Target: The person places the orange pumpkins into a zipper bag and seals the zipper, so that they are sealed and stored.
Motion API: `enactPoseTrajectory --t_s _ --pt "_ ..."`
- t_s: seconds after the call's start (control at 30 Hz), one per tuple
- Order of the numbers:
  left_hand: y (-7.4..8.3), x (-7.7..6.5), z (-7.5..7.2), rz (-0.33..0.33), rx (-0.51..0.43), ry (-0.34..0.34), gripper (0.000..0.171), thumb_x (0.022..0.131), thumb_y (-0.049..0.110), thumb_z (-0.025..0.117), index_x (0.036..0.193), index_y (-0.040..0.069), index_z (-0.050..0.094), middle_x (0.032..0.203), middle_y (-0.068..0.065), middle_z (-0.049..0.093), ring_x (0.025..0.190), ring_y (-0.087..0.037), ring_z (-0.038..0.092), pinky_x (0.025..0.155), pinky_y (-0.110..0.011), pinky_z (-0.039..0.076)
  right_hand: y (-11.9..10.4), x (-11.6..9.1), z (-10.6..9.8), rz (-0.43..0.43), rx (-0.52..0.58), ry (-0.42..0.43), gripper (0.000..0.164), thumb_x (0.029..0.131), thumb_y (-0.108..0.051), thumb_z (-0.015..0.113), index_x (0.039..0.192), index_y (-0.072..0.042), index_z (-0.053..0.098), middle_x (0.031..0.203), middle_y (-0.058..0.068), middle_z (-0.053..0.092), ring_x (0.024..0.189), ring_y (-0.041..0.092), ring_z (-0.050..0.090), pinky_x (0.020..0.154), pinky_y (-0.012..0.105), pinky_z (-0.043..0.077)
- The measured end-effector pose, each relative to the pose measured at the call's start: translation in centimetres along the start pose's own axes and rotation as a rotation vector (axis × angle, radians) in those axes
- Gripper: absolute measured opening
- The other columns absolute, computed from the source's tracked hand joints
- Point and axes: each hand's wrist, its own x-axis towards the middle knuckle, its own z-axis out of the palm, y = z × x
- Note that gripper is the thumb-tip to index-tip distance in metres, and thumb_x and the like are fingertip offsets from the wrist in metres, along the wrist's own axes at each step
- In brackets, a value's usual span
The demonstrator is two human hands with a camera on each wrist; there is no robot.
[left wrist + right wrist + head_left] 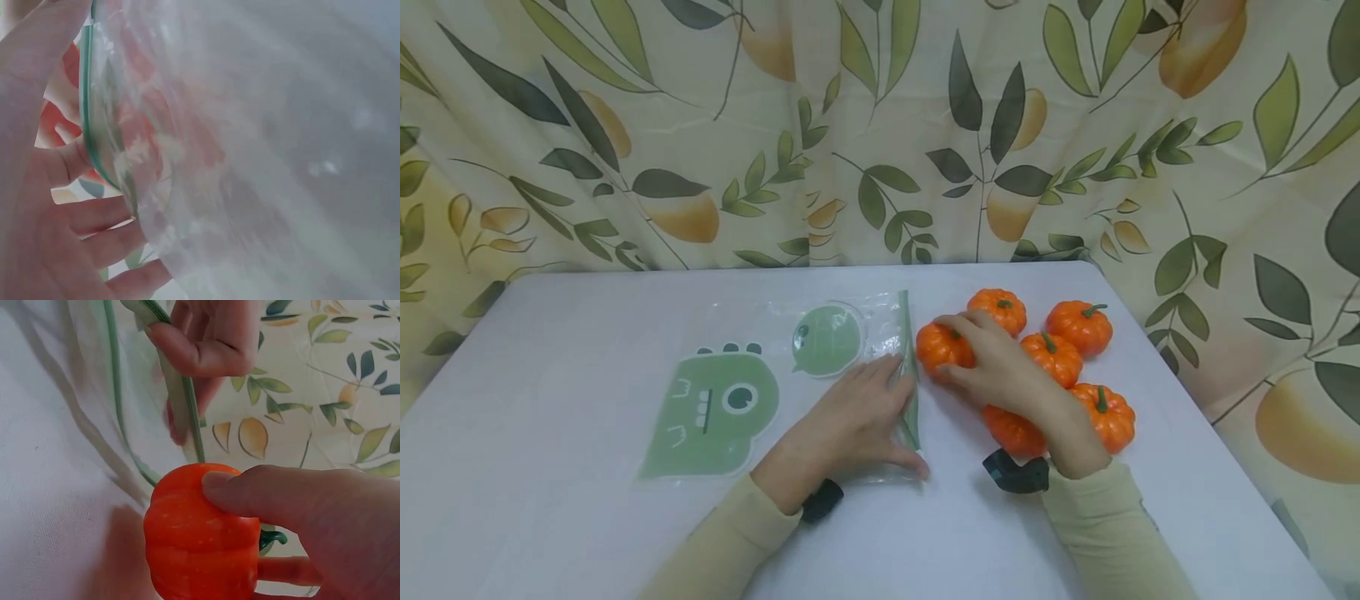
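A clear zip bag (711, 446) with a green cartoon print lies flat on the table, its green-edged mouth (905, 321) facing right. My left hand (857, 408) holds the bag at that mouth; in the right wrist view the two green edges (191, 412) stand apart, with my left fingers (200, 356) curled at one of them. My right hand (1011, 367) grips a small orange pumpkin (942, 352), thumb on one side and fingers on the other. In the right wrist view this pumpkin (194, 531) with its green stem is right at the bag's mouth.
Several more orange pumpkins (1078, 327) lie to the right, around and partly under my right forearm. The white table (565, 400) ends at the back against a leaf-patterned curtain (880, 150). A black band (1017, 472) is on my right wrist.
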Motion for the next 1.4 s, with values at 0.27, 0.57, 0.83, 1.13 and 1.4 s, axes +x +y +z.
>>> enactPoseTrajectory --t_s 0.27,0.57,0.83,1.13,1.4 --pt "-0.2 0.5 -0.3 0.06 -0.031 0.102 0.075 0.062 0.08 0.069 0.1 0.02 0.047 0.122 -0.003 0.055 0.109 -0.018 0.053 0.101 -0.033 0.05 -0.2 0.1 0.2 -0.03 0.004 0.014 0.058 0.089 -0.023 0.072 0.142 -0.017 0.048 0.142 0.009 0.048 0.126 0.03 0.051 0.106 0.058 0.046" --pt "-0.3 0.4 -0.6 0.117 -0.063 0.153 0.071 0.06 0.072 0.074 0.097 0.017 0.047 0.11 0.002 0.055 0.093 -0.013 0.051 0.084 -0.024 0.05 -0.3 0.6 0.7 0.007 0.013 0.048 0.081 0.085 -0.026 0.079 0.15 -0.007 0.033 0.147 0.016 0.046 0.133 0.033 0.046 0.109 0.057 0.043" --pt "-0.6 0.5 -0.7 0.156 -0.091 0.2 0.059 0.065 0.057 0.079 0.092 0.014 0.047 0.103 0.0 0.056 0.085 -0.012 0.05 0.075 -0.022 0.047 0.2 0.3 0.7 0.024 0.023 -0.044 0.067 0.086 -0.019 0.075 0.143 -0.002 0.042 0.142 0.017 0.051 0.126 0.033 0.052 0.107 0.056 0.046" --pt "-0.4 0.4 -0.7 0.124 -0.146 0.166 0.057 0.067 0.052 0.08 0.095 0.014 0.048 0.094 0.005 0.049 0.083 -0.01 0.048 0.071 -0.018 0.045 -0.1 0.7 1.3 -0.004 0.045 0.005 0.059 0.085 -0.017 0.077 0.135 -0.002 0.05 0.13 0.015 0.059 0.113 0.031 0.058 0.099 0.049 0.053" --pt "-0.8 0.4 -0.5 0.235 -0.157 0.263 0.048 0.075 0.046 0.076 0.093 0.012 0.047 0.092 0.003 0.045 0.082 -0.009 0.047 0.068 -0.016 0.04 -0.2 0.8 1.5 0.047 0.091 0.008 0.057 0.086 -0.024 0.078 0.128 -0.003 0.046 0.12 0.014 0.059 0.105 0.028 0.059 0.093 0.043 0.057"
